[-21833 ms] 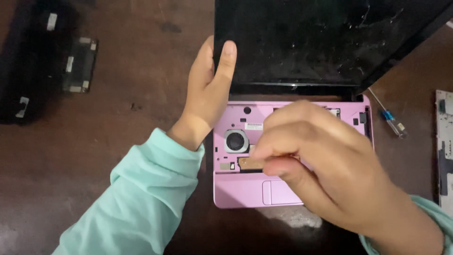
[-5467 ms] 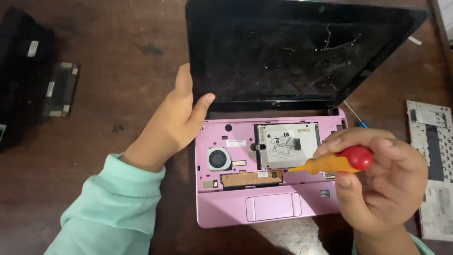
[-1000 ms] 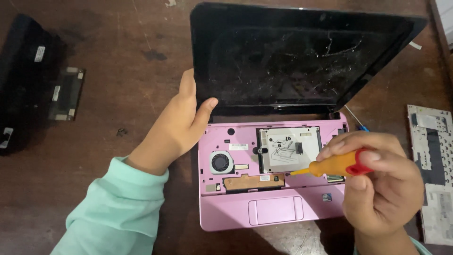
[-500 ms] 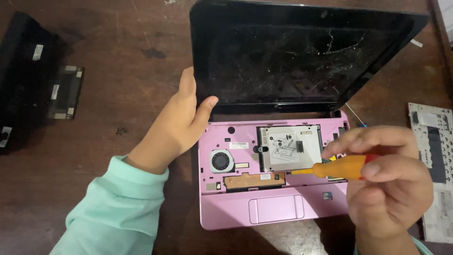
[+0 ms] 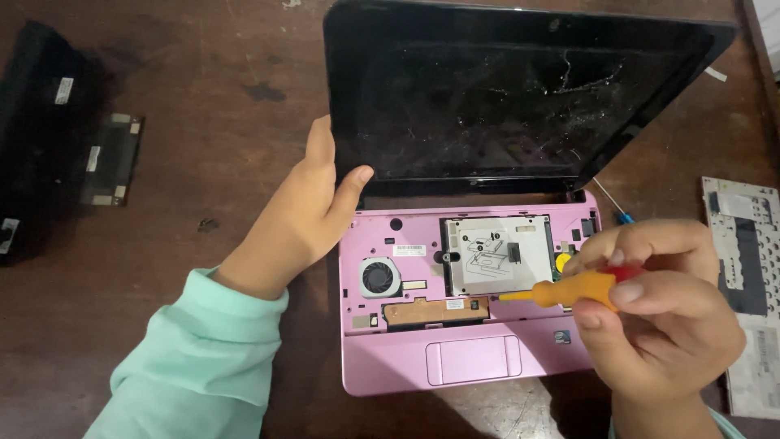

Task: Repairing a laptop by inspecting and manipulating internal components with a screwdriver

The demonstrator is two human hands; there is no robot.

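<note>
My left hand braces the left edge of the pink laptop near the hinge, thumb hooked over the corner of the black screen, fingers loosely curled, gripping nothing else. My right hand is closed around one orange-and-red screwdriver, tip lying over the base just right of the silver drive plate. The laptop sits open on the brown table, keyboard off. It looks light and rigid, but the screen is cracked and probably fragile; best held by the base edges. Count: one fan, one touchpad, one detached keyboard at right, one more screwdriver behind.
</note>
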